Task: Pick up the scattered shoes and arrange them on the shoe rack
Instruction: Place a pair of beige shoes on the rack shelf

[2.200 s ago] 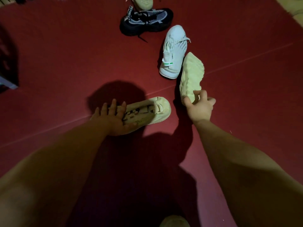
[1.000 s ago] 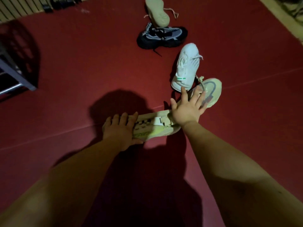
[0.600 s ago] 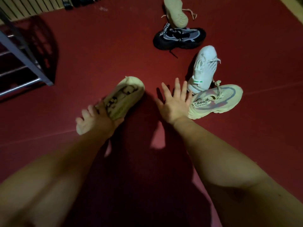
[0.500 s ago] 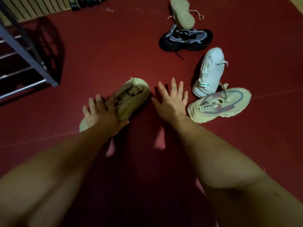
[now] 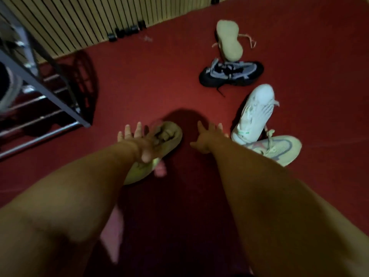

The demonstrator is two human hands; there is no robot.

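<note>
The red floor (image 5: 139, 80) fills most of my view, and a slatted wall (image 5: 79, 21) runs along its far edge. The metal shoe rack (image 5: 46, 92) stands at the left, its rails and frame slanting down towards the middle.

Both arms reach forward from the bottom of the picture. The pastel sneaker (image 5: 279, 148) lies on its sole at the right, partly under the right arm, and the white sneaker (image 5: 255, 114) rests against it, toe pointing away. Beyond them the black and grey sneaker (image 5: 229, 73) lies across the floor, touching an upturned shoe (image 5: 229, 41) that shows its pale sole. Any lettering on the shoes is too blurred for me to read.

The cream shoe (image 5: 169, 136) sits under my left hand (image 5: 137, 142), well apart from the rack. That hand clasps it across the middle, thumb hooked on the near side and fingers (image 5: 138, 127) stretched out on the far side.

The right hand (image 5: 207, 138) is spread open with nothing in it, just beside the white sneaker. I cannot tell whether it touches the floor.
</note>
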